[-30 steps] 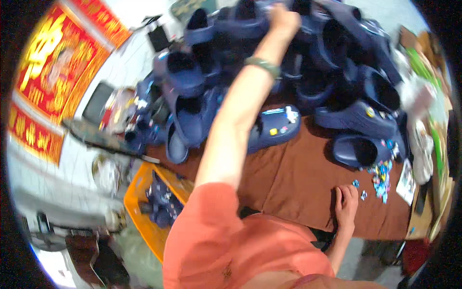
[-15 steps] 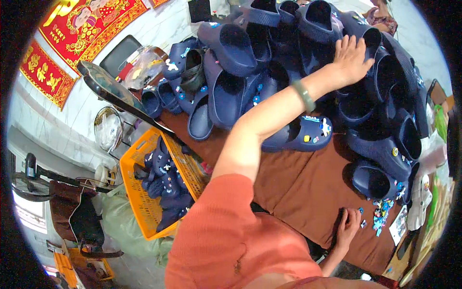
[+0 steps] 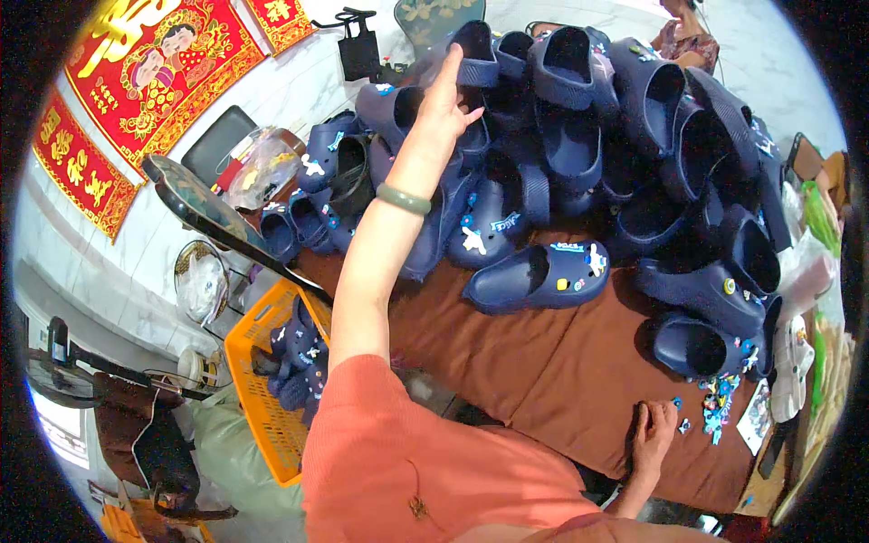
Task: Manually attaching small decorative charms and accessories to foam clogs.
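My left hand (image 3: 444, 104), thumb apart and fingers stretched out, is at the upper left of a large pile of navy clogs. Its fingertips overlap the side of a navy clog (image 3: 478, 71) on top; I see no grip around it. A single navy clog (image 3: 534, 279) with small white, yellow and blue charms lies on the brown cloth in front of the pile. My right hand (image 3: 654, 434) rests on the cloth near the front edge, fingers curled, nothing visible in them. Beside it lies a small heap of colourful charms (image 3: 718, 405).
Left of the table, an orange plastic crate (image 3: 262, 407) holds more decorated clogs. A chair (image 3: 217, 213) stands by the table's left side. White clogs (image 3: 793, 366) and plastic bags (image 3: 808, 271) lie at the right edge. Another person (image 3: 685, 41) is at the far side.
My left hand has swung from the right part of the pile to its upper left. The view has shifted slightly. My right hand stays by the charms.
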A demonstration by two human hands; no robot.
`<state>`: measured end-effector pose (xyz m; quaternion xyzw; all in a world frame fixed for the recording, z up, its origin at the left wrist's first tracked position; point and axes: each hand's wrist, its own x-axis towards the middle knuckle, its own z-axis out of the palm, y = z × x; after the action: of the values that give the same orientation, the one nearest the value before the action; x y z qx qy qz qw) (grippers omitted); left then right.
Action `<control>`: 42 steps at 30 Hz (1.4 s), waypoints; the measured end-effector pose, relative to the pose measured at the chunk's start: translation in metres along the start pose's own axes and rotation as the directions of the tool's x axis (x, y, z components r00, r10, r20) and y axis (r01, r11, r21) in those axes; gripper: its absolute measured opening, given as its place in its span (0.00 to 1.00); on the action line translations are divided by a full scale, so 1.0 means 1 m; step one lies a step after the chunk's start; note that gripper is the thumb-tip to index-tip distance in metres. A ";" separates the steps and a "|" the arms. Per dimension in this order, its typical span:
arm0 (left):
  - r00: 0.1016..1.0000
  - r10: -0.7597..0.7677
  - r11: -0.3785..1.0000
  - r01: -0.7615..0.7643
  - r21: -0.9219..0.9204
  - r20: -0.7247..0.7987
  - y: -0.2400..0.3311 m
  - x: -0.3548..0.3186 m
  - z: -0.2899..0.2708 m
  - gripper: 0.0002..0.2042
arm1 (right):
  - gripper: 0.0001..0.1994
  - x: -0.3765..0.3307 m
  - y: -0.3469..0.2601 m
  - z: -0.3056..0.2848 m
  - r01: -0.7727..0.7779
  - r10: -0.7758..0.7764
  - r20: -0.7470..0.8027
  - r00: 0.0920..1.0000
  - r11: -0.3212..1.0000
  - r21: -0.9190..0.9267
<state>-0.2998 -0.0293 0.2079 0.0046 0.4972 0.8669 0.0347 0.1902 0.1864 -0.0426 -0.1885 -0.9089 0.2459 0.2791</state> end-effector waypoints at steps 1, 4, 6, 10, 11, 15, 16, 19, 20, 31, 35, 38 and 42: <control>0.995 -0.003 0.999 -0.001 0.040 0.103 0.002 0.015 0.002 0.36 | 0.04 0.000 0.001 0.000 -0.001 0.001 0.006 1.000 1.000 0.006; 0.979 -0.016 1.000 0.012 0.020 0.201 -0.006 0.050 0.001 0.28 | 0.03 -0.001 0.003 0.001 -0.036 0.036 0.015 0.999 0.999 0.028; 0.979 -0.051 0.990 0.075 -0.116 0.197 -0.018 0.060 -0.004 0.18 | 0.03 -0.001 0.003 0.001 -0.016 0.016 -0.023 1.000 1.000 0.008; 0.985 0.018 0.967 0.026 -0.253 0.171 -0.039 0.045 -0.014 0.14 | 0.03 -0.001 0.002 0.000 0.017 -0.017 -0.033 0.999 1.000 -0.001; 0.966 0.124 0.965 -0.064 -0.256 0.227 -0.041 0.035 -0.014 0.16 | 0.03 -0.001 0.002 0.000 0.009 -0.009 -0.015 1.000 1.000 -0.003; 0.896 0.304 0.937 -0.221 -0.270 0.322 -0.035 -0.018 -0.009 0.29 | 0.03 0.000 0.002 0.001 0.020 -0.020 -0.021 1.000 1.000 -0.011; 0.876 0.352 0.925 -0.270 -0.269 0.330 -0.032 -0.031 -0.007 0.29 | 0.03 0.000 0.002 0.001 0.020 -0.020 -0.030 0.999 1.000 -0.007; 0.878 0.313 0.946 -0.255 -0.200 0.362 -0.030 -0.062 -0.010 0.29 | 0.03 -0.001 0.002 0.000 -0.004 0.004 -0.017 1.000 1.000 -0.005; 0.882 0.284 0.956 -0.231 -0.181 0.376 -0.032 -0.069 -0.014 0.29 | 0.03 -0.001 0.002 -0.001 -0.017 0.017 0.000 1.000 1.000 -0.020; 0.710 -0.389 0.815 -0.032 0.579 0.586 -0.079 -0.159 -0.087 0.37 | 0.06 -0.003 0.021 -0.004 -0.100 0.171 -0.330 0.928 0.970 0.221; 0.453 -0.706 0.643 0.089 0.760 0.544 -0.119 -0.190 -0.103 0.37 | 0.12 -0.011 0.022 -0.006 -0.280 0.472 -0.251 0.845 0.792 0.543; 0.439 -0.757 0.571 0.085 0.817 0.484 -0.137 -0.198 -0.110 0.36 | 0.15 -0.010 0.020 -0.010 -0.269 0.512 -0.152 0.845 0.655 0.706; 0.481 -0.781 0.482 0.057 0.874 0.399 -0.139 -0.205 -0.108 0.34 | 0.15 -0.003 0.017 -0.018 -0.003 0.068 -0.132 0.989 0.897 0.442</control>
<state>-0.0924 -0.0655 0.0395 0.2481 0.7269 0.4258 0.4783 0.2073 0.2046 -0.0401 -0.1545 -0.8035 0.4358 0.3749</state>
